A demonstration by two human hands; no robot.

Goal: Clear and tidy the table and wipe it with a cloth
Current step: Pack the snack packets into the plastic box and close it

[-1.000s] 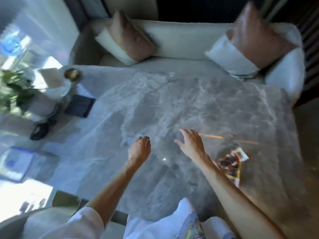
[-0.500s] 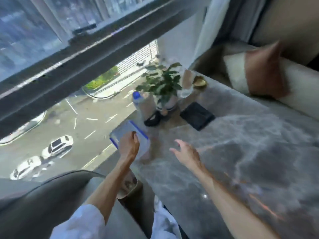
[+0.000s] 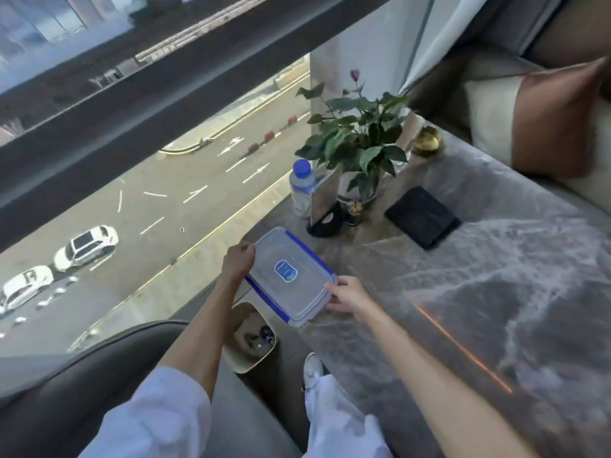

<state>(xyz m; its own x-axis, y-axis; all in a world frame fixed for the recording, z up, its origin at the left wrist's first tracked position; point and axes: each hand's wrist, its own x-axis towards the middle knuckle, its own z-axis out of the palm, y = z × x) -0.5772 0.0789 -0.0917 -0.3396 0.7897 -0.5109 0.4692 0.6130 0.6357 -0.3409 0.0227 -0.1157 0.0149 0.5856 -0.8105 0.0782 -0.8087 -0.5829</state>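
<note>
My left hand [image 3: 236, 261] and right hand [image 3: 347, 295] each pinch an opposite end of the clear rectangular plastic container with blue-trimmed lid [image 3: 291, 276], keeping it level at the grey marble tabletop [image 3: 496, 292] window-side edge, apparently for removal.

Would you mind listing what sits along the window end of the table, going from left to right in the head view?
Left hand → clear container with blue-edged lid → water bottle → potted plant → black folded item → small gold dish.
</note>
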